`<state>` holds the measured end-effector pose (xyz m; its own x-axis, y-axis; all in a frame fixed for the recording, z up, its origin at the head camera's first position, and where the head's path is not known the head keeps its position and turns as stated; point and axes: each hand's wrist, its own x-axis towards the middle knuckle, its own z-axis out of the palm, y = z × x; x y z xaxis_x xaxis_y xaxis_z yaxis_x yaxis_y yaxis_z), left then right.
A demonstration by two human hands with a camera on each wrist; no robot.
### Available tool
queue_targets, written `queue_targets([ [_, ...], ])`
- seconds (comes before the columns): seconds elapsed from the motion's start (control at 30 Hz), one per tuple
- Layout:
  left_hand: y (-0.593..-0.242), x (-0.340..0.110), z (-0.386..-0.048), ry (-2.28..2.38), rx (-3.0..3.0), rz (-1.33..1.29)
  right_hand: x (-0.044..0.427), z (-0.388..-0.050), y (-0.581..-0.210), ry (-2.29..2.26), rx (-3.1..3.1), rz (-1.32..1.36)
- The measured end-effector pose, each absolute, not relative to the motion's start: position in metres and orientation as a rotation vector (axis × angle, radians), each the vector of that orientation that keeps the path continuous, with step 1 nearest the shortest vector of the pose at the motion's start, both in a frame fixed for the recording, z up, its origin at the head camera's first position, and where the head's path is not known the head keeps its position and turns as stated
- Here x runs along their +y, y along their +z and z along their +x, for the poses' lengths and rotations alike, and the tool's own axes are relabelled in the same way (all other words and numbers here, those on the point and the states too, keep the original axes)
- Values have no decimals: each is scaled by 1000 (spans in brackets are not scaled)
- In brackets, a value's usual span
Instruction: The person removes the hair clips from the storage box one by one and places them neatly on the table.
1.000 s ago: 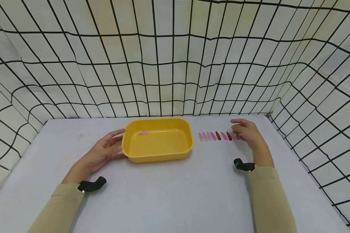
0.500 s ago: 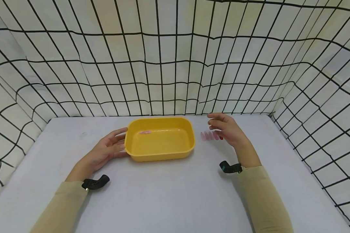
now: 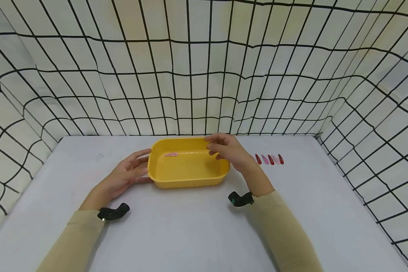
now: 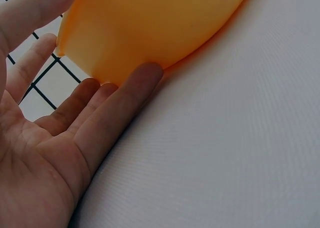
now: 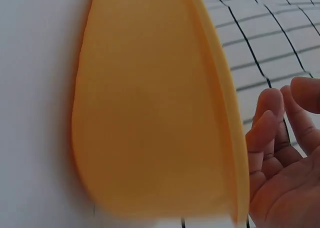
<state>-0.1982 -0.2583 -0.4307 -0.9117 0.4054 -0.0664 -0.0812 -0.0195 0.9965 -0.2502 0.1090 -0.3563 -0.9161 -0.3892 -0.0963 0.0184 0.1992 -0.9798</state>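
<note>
A shallow yellow plastic tray (image 3: 187,183) stands on the white table, with one pink snap hair clip (image 3: 171,154) lying inside it. My left hand (image 3: 126,174) rests against the tray's left end, its fingers spread and fairly straight; the left wrist view shows fingertips touching the wall. Over the tray's right end is my right hand (image 3: 226,149), fingers bent. In the right wrist view its fingers (image 5: 270,108) curl beside the tray rim, and whether they hold anything is hidden. Several red and pink hair clips (image 3: 271,159) lie in a row right of the tray, partly behind the right wrist.
A black wire grid (image 3: 190,75) with white sheeting behind it encloses the back and sides of the white table (image 3: 176,226). A dark strap device sits on each wrist, over beige sleeves (image 3: 278,230).
My right hand has travelled left from the right end of the clip row to above the tray, uncovering the row's right part. The left hand stays at the tray.
</note>
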Motion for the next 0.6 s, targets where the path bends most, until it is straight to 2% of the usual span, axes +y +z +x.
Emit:
queue_targets([
  [0.23, -431, -258, -199, 2003, 1921, 329, 56, -247, -360, -1687, 2113, -478],
  [0.6, -430, -258, -199, 2020, 1893, 338, 6, -250, -377, -1614, 2107, -358],
])
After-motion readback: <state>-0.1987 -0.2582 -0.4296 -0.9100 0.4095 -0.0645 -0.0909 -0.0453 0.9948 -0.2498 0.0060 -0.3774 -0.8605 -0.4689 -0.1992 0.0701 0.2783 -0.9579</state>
